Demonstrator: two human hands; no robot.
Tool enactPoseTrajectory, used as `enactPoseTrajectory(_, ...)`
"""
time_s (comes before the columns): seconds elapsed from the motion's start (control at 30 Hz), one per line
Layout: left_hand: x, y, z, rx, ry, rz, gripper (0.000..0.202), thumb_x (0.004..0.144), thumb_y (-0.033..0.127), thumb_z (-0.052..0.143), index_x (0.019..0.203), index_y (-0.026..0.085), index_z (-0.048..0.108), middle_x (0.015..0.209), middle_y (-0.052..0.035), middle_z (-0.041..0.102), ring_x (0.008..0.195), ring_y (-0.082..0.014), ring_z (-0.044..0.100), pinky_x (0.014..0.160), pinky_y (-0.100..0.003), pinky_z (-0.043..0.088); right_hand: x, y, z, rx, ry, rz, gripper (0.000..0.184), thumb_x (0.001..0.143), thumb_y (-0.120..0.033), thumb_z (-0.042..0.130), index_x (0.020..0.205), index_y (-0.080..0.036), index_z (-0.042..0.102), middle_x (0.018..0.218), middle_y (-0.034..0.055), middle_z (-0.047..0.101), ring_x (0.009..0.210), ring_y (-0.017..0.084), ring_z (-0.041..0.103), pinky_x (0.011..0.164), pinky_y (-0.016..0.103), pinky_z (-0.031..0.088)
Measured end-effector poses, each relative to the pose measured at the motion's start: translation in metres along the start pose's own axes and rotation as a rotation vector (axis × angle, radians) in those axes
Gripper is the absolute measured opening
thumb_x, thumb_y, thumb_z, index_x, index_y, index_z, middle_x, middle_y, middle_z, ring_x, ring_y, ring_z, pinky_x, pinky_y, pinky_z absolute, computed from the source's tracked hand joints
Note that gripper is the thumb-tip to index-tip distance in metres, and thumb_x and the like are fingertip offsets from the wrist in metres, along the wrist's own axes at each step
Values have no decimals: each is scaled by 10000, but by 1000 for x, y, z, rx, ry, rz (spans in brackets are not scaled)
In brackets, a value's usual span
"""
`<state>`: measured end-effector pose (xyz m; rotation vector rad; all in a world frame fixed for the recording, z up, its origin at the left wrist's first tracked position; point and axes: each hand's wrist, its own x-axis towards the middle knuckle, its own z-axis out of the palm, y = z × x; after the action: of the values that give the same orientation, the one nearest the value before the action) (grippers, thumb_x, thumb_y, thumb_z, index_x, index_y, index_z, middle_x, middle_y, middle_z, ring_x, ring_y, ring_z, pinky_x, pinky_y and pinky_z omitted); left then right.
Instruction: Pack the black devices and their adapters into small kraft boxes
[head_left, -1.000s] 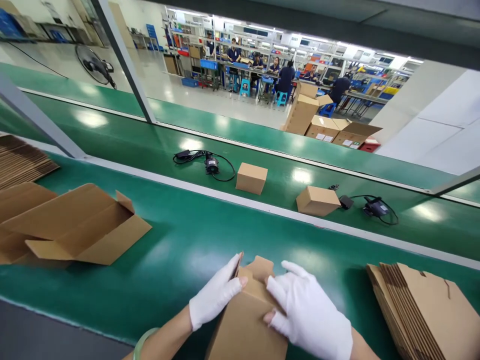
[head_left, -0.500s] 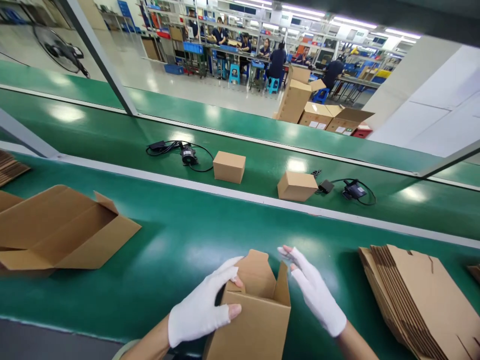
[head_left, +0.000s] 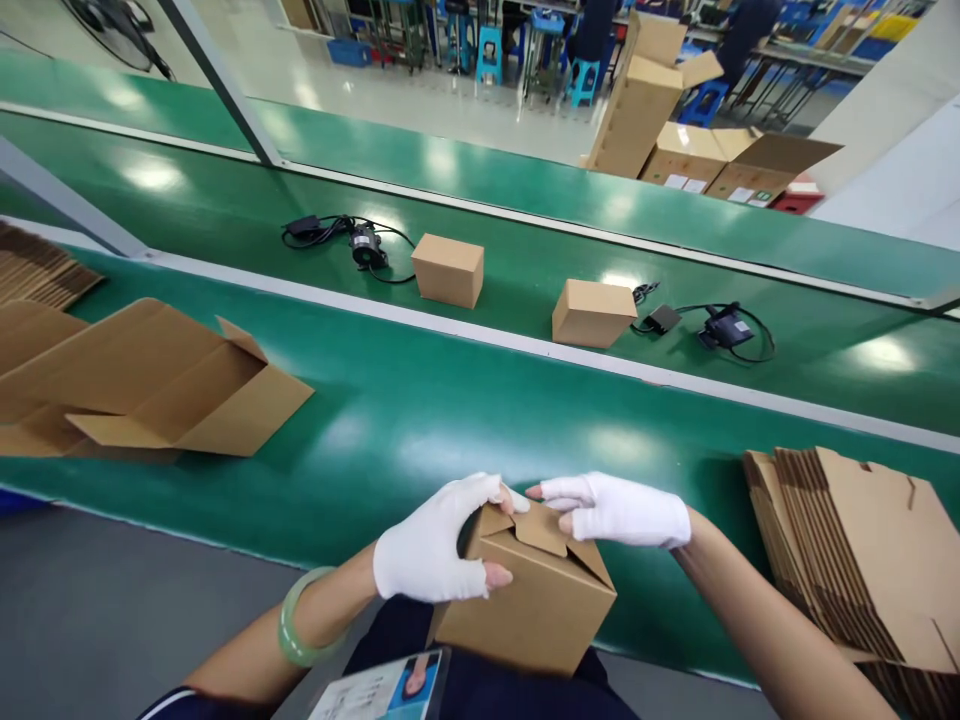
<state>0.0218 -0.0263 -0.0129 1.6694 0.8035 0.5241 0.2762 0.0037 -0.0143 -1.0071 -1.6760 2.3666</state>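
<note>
A brown cardboard box (head_left: 525,605) stands at the green bench's near edge, tilted against my body. Its top flaps (head_left: 541,528) are folded partly inward, with gaps between them. My left hand (head_left: 442,540), in a white glove with bare fingertips, grips the box's left upper corner, thumb on the near wall and fingers over the top. From the right, my right hand (head_left: 604,508), gloved alike, has its thumb and fingers closed about the top flap at the far side. Whatever lies inside the box is hidden.
Flat cartons (head_left: 862,550) are stacked at right, and more folded cartons (head_left: 41,265) lie far left. A large opened carton (head_left: 165,380) sits at left. Beyond the white rail are two small closed boxes (head_left: 450,270) and corded black devices (head_left: 367,243). People sit at distant benches.
My right hand has come left onto the box, and the flaps that stood up are now bent inward. The box leans nearer my body. My view has tipped downward.
</note>
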Motion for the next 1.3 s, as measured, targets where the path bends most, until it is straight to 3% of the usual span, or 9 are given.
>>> enactPoseTrajectory(0.3, -1, -1, -1, -36, -10, -1, 495, 683, 450, 646, 1081, 186, 515, 1071, -84, 564, 955, -254, 549, 883, -390, 431, 23, -34, 33, -1018, 252, 193, 266, 783, -407, 566, 958, -214, 620, 645, 2, 593, 559, 189, 535, 502, 267, 338)
enactPoseTrajectory(0.4, 1, -1, -19, -127, 103, 50, 416, 727, 447, 613, 1035, 174, 552, 1117, -95, 566, 1021, -273, 537, 924, -398, 416, 15, -26, 16, -693, 407, -47, 303, 841, -429, 468, 978, -210, 627, 860, 44, 659, 778, 216, 607, 683, 316, 455)
enactPoseTrajectory(0.53, 14, -9, -43, -461, 687, 108, 391, 813, 482, 504, 1045, 174, 570, 1161, -94, 576, 1061, -273, 535, 918, -401, 439, 4, 2, -1, -140, 931, -199, 386, 823, -530, 514, 1006, -200, 596, 1067, 88, 640, 1016, 241, 579, 933, 408, 410)
enactPoseTrajectory(0.63, 29, -24, -40, -708, 953, 223, 446, 813, 466, 517, 1165, 192, 517, 1182, -88, 577, 1090, -265, 537, 911, -389, 463, 14, 30, 14, 191, 598, -200, 636, 739, -672, 564, 1116, -161, 523, 1094, 170, 627, 943, 276, 619, 852, 441, 466)
enactPoseTrajectory(0.73, 38, -40, -24, -672, 851, 262, 561, 766, 467, 593, 1243, 203, 458, 1274, -98, 516, 1179, -284, 480, 982, -404, 417, 36, 42, 33, 312, 415, -218, 824, 738, -827, 288, 1136, -135, 493, 1055, 209, 631, 816, 273, 653, 712, 417, 513)
enactPoseTrajectory(0.87, 26, -43, -17, -236, 795, 184, 677, 741, 513, 623, 1283, 184, 385, 1375, -132, 380, 1271, -287, 366, 1046, -401, 340, 49, 23, 25, 60, 847, -124, 573, 759, -734, 326, 831, -188, 481, 673, 107, 646, 507, 212, 593, 507, 333, 469)
enactPoseTrajectory(0.97, 7, -28, -28, 140, 866, 61, 623, 680, 587, 643, 1109, 177, 453, 1080, -101, 545, 959, -231, 546, 850, -341, 455, 40, -2, 9, -105, 956, -93, 308, 772, -517, 506, 722, -217, 455, 547, 12, 578, 464, 180, 539, 518, 297, 425)
enactPoseTrajectory(1.07, -6, -16, -44, 319, 629, -179, 446, 707, 592, 597, 873, 190, 497, 648, 15, 527, 571, -150, 497, 568, -271, 418, 40, -20, 3, -292, 929, -67, 199, 784, -350, 537, 663, -222, 444, 503, -31, 527, 463, 156, 510, 542, 270, 394)
enactPoseTrajectory(1.3, -16, -52, -70, -285, 620, -287, 482, 814, 617, 430, 939, 161, 524, 810, -59, 600, 692, -200, 557, 637, -308, 475, 78, -10, -33, -354, 711, -24, 365, 883, -454, 339, 808, -170, 556, 661, 28, 642, 595, 176, 622, 608, 280, 485)
